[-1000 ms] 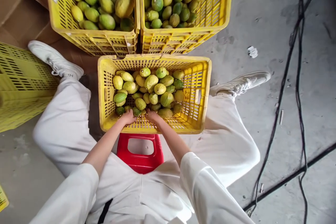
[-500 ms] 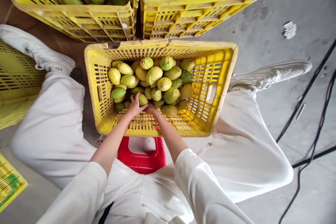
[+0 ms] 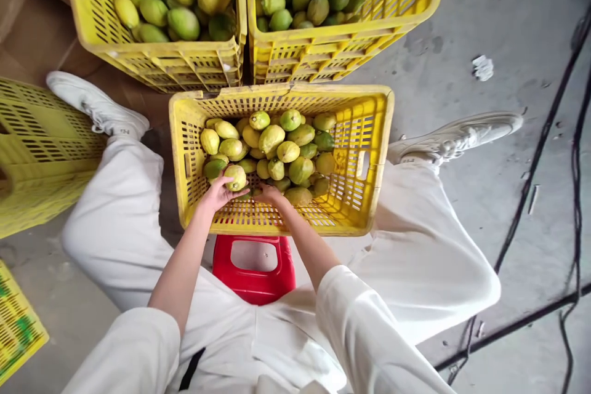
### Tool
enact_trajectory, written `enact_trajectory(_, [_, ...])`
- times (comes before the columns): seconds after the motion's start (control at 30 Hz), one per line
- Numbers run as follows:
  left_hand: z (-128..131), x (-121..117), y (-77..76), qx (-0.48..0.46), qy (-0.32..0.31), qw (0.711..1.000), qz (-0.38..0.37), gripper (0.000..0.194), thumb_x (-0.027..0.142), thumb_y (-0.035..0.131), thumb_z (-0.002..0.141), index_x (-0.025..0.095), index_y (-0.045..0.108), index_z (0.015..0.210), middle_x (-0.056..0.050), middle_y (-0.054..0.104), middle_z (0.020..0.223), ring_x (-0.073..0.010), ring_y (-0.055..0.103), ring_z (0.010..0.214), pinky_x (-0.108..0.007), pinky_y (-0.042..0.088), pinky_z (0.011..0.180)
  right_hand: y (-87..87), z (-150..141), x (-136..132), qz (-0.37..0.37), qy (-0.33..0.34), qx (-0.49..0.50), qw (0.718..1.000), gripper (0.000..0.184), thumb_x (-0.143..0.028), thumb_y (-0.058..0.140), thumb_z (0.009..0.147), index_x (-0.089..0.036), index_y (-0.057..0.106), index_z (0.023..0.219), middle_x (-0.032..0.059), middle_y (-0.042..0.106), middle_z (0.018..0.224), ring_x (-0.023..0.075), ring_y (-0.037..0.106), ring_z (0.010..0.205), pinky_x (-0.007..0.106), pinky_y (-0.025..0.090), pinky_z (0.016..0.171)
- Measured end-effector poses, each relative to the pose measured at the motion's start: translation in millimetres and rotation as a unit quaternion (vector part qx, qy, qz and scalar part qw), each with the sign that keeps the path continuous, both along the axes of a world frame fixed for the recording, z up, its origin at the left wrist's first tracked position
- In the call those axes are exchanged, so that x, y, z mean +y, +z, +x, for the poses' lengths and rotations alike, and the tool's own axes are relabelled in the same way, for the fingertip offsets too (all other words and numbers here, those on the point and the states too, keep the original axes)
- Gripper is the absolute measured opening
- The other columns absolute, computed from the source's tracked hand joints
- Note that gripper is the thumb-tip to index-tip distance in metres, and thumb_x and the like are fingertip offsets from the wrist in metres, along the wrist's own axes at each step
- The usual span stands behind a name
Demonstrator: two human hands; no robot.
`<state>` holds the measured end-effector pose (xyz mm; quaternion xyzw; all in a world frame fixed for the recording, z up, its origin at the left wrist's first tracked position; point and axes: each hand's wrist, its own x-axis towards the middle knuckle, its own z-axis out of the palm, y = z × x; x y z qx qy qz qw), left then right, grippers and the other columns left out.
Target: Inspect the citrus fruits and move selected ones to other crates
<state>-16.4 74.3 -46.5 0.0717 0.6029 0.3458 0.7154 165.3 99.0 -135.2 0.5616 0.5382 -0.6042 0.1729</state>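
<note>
A yellow plastic crate (image 3: 351, 225) stands between my legs, with several yellow-green lemons (image 3: 272, 138) in it. My left hand (image 3: 219, 194) is closed on a yellow-green lemon (image 3: 236, 178), raised a little over the others at the crate's front left; thumb and fingers cup it from the side and below. To its right, my right hand (image 3: 272, 194) is low among the fruit at the crate's near side. Its fingers curl at a darker green lemon (image 3: 255, 192), and their tips are partly hidden.
Two more yellow crates, a left one (image 3: 157, 52) and a right one (image 3: 341, 37), hold similar fruit just beyond. Other yellow crates (image 3: 50, 154) stand at the left. A red stool (image 3: 253, 289) lies below the near rim. Black cables (image 3: 526, 194) cross the grey floor at right.
My left hand has moved left and turned, lifting the lemon away from my right hand. My right hand stays nearly in place. The view has shifted, showing more of the far crates.
</note>
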Motion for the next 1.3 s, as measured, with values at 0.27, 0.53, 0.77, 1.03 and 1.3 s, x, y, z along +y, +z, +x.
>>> enact_trajectory(0.27, [26.2, -10.4, 79.0, -0.177, 0.161, 0.97, 0.043, 0.035, 0.046, 0.056, 0.083, 0.023, 0.061, 0.109, -0.006, 0.067, 0.105, -0.0185, 0.067, 0.079, -0.028, 0.054, 0.059, 109.0, 38.4, 21.5, -0.02, -0.202, 0.18, 0.962, 0.034, -0.034, 0.066, 0.084, -0.02, 0.053, 0.112, 0.0013, 0.063, 0.095, 0.0151, 0.062, 0.085, 0.029, 0.053, 0.075])
enact_trajectory(0.53, [49.1, -49.8, 130.2, -0.28, 0.193, 0.936, 0.089, 0.038, 0.046, 0.047, 0.087, 0.015, 0.064, 0.1, -0.009, 0.066, 0.096, -0.0152, 0.06, 0.069, -0.023, 0.048, 0.051, 195.9, 32.8, -30.5, 0.014, -0.451, 0.339, 0.825, 0.043, -0.062, 0.027, 0.086, -0.024, 0.045, 0.096, 0.0009, 0.056, 0.078, 0.0117, 0.052, 0.056, 0.021, 0.037, 0.044])
enact_trajectory(0.77, [56.4, -72.6, 163.4, -0.352, 0.273, 0.891, 0.085, 0.041, 0.046, 0.036, 0.092, 0.014, 0.061, 0.103, -0.013, 0.063, 0.102, -0.0194, 0.064, 0.093, -0.025, 0.055, 0.067, 239.9, 39.1, -69.9, -0.113, -0.609, 0.551, 0.559, 0.027, -0.029, 0.052, 0.081, -0.022, 0.061, 0.107, 0.0034, 0.069, 0.103, 0.0167, 0.065, 0.092, 0.028, 0.057, 0.074])
enact_trajectory(1.03, [67.7, -74.8, 190.5, -0.417, 0.251, 0.863, 0.136, 0.038, 0.046, 0.039, 0.092, 0.016, 0.059, 0.1, -0.008, 0.061, 0.093, -0.0121, 0.061, 0.074, -0.019, 0.055, 0.061, 269.1, 39.7, -81.4, -0.128, -0.614, 0.616, 0.476, 0.018, -0.018, 0.059, 0.08, -0.026, 0.063, 0.096, -0.0003, 0.065, 0.087, 0.0058, 0.052, 0.062, 0.004, 0.035, 0.034])
enact_trajectory(1.3, [67.7, -71.6, 203.6, -0.359, 0.294, 0.875, 0.138, 0.043, 0.031, 0.035, 0.087, 0.013, 0.058, 0.119, -0.014, 0.067, 0.1, -0.0233, 0.066, 0.092, -0.038, 0.057, 0.075, 291.9, 39.7, -82.9, -0.107, -0.562, 0.608, 0.551, 0.027, -0.032, 0.04, 0.09, -0.022, 0.062, 0.101, 0.0058, 0.068, 0.1, 0.0161, 0.063, 0.083, 0.028, 0.059, 0.06])
